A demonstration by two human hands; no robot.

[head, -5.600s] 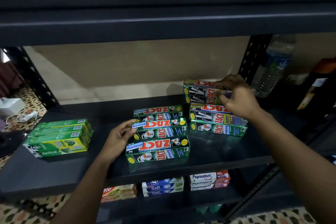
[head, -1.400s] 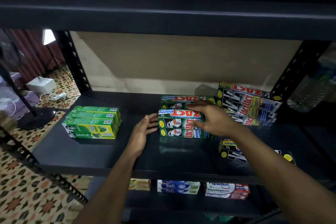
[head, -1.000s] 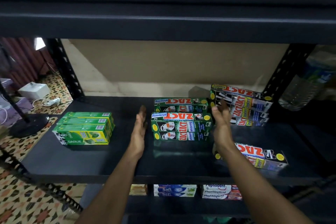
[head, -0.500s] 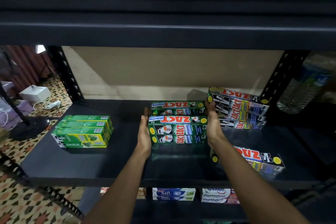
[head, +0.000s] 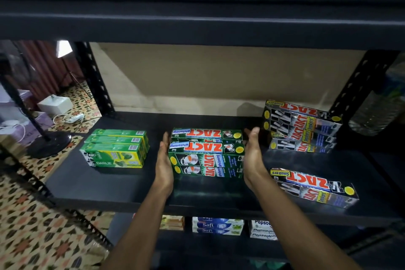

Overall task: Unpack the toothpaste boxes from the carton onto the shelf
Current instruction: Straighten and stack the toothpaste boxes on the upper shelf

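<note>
Zact stack [head: 208, 156] mid-shelf [head: 105, 184], between hands. Left hand [head: 164, 164] flat against left end, right hand [head: 253, 158] flat at right end; fingers straight, neither curled round it.

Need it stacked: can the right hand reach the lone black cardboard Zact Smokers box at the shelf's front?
Likely yes: the right hand holds nothing, and the black box lies uncovered beside its wrist.

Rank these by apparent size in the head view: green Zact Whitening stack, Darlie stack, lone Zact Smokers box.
1. Zact Whitening stack.
2-3. Darlie stack and lone Zact Smokers box: look alike; the box lies nearer the camera, so unranked.
</note>
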